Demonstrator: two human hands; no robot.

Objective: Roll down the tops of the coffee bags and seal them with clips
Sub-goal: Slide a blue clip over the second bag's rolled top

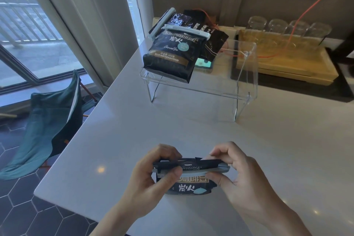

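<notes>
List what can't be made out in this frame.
- Head view: whether the clip on the held bag is snapped shut; left hand and right hand cover both ends.
- How many bags lie behind the clipped bag on the clear stand; they overlap.
- Small print on the far bags: too small.

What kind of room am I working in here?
Probably a home kitchen or coffee corner: a white countertop beside a big balcony window, upturned drinking glasses on a wooden tray, and coffee bags on a clear acrylic stand.
</notes>
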